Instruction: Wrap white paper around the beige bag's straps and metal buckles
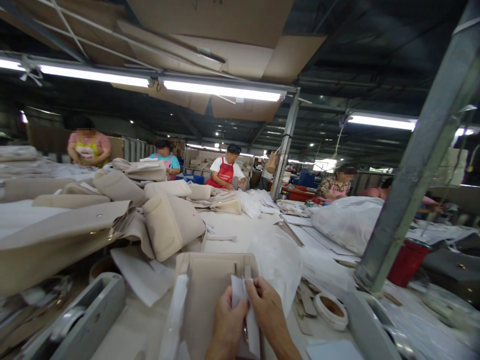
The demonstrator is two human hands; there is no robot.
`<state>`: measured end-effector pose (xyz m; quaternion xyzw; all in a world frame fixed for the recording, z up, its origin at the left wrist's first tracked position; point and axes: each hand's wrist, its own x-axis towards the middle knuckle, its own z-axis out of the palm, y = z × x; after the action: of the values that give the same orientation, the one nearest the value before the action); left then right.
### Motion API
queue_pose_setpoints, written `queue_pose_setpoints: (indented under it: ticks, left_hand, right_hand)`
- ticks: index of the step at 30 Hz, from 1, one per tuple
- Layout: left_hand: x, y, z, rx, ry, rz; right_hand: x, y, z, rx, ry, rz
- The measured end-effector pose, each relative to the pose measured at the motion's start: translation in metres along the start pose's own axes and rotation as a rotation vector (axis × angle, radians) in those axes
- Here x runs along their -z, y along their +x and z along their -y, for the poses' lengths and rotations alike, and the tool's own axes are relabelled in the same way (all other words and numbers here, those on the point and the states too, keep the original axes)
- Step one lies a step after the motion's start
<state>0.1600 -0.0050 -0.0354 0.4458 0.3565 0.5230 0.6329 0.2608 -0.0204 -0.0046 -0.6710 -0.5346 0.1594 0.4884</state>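
Note:
Low in the view lies a beige handbag [202, 290], flat on the table, with white wrapping along its left side. Over the bag's right part, my left hand [229, 312] pinches a strip of thin white paper [237, 290] between thumb and fingers. My right hand [266, 305] closes on the same strip from the right, near its upper end. The white paper runs along a beige strap with gold-coloured metal [246, 330]. Parts of the strap are hidden by my hands and the paper.
Beige bags [168, 225] are heaped at left. A roll of white tape [330, 311] lies at right beside beige strap pieces [305, 305]. A metal post [408, 165] rises at right near a red bin [408, 262]. Several co-workers, one in a red apron [225, 175], stand beyond the table.

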Motion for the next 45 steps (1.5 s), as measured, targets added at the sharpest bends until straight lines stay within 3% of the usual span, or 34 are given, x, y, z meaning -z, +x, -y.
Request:
queue_pose_setpoints:
  ticks: [4,10,13,20,26,32,36,41,45]
  left_hand:
    - [0.0,-0.004,-0.005,-0.062,0.141,-0.046]
    - [-0.002,-0.01,-0.008,-0.13,0.238,-0.027]
    - [-0.003,-0.013,-0.008,-0.185,0.352,-0.02]
    - [-0.003,-0.02,-0.008,-0.495,0.782,-0.051]
    - [0.006,-0.015,0.005,-0.737,0.93,-0.037]
    - [0.009,-0.01,0.009,-0.845,1.007,-0.007]
    - [0.008,-0.011,0.005,-0.806,1.126,0.019]
    - [0.005,-0.014,0.0,-0.619,1.315,0.029]
    - [-0.001,-0.018,-0.004,-0.52,1.381,0.035]
  right_hand:
    - [-0.007,-0.003,-0.006,-0.006,-0.033,-0.048]
    - [-0.012,0.003,-0.019,-0.085,0.301,0.046]
    - [-0.013,0.003,-0.021,-0.091,0.352,0.025]
    - [-0.011,0.002,-0.015,-0.083,0.303,-0.013]
    - [-0.011,0.004,-0.015,-0.081,0.34,-0.031]
    - [-0.01,0.005,-0.017,-0.099,0.39,-0.002]
    - [-0.007,0.005,-0.02,-0.104,0.356,0.034]
    - [-0.005,0.005,-0.019,-0.139,0.344,0.076]
    - [-0.002,0.005,-0.016,-0.066,0.283,0.09]
